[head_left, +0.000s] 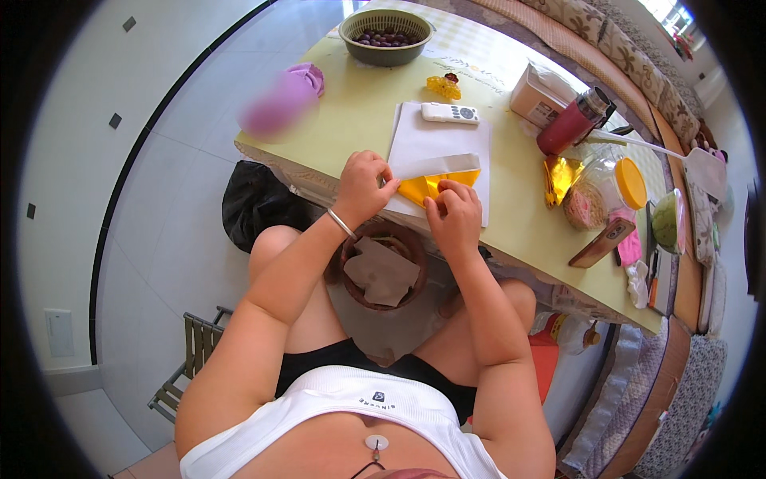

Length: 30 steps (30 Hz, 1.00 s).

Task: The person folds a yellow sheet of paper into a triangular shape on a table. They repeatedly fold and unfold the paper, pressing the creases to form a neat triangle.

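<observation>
A sheet of shiny gold paper [418, 190] with a pale underside lies partly folded near the front edge of the table. Under it is white paper [415, 137]. My left hand [367, 182] pinches the left corner of the gold paper between thumb and fingers. My right hand [455, 214] has its thumb and curled fingers on the front edge of the same sheet, toward its right side. A white remote control [450, 113] rests on the white paper, beyond the gold sheet.
Farther off are a colander of dark round fruit [385, 49], a yellow hair claw [444, 86] and a purple cloth item [281, 102]. On the right stand a red thermos [571, 121], a yellow-lidded jar [590, 191] and a phone [602, 243]. Below, between my knees, is a bin [348, 259].
</observation>
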Each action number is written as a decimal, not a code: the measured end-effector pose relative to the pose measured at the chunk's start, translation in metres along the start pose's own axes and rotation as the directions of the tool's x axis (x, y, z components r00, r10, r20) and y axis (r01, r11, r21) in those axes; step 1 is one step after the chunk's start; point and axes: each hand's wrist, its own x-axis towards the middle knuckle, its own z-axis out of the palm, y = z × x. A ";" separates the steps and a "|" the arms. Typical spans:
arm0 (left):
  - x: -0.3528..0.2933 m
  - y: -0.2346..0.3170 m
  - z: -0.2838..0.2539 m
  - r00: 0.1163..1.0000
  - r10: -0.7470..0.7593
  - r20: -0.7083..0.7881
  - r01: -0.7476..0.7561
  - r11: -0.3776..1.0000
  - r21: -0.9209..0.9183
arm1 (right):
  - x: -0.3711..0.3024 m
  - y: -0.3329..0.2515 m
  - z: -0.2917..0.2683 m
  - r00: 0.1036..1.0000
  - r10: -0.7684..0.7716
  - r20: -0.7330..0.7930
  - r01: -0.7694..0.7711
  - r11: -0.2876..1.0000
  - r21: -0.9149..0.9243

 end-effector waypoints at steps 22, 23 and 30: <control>0.001 0.013 0.000 0.999 0.050 -0.009 -0.048 0.994 0.099 | 0.000 -0.002 0.005 0.997 -0.054 0.060 0.065 0.977 -0.203; 0.000 0.017 -0.002 0.986 0.166 -0.028 -0.162 0.981 0.105 | 0.000 -0.001 0.005 0.996 -0.054 0.066 0.067 0.975 -0.210; -0.040 0.030 0.010 0.902 0.389 0.187 -0.429 0.860 0.277 | 0.000 -0.002 0.006 0.996 -0.064 0.055 0.075 0.974 -0.216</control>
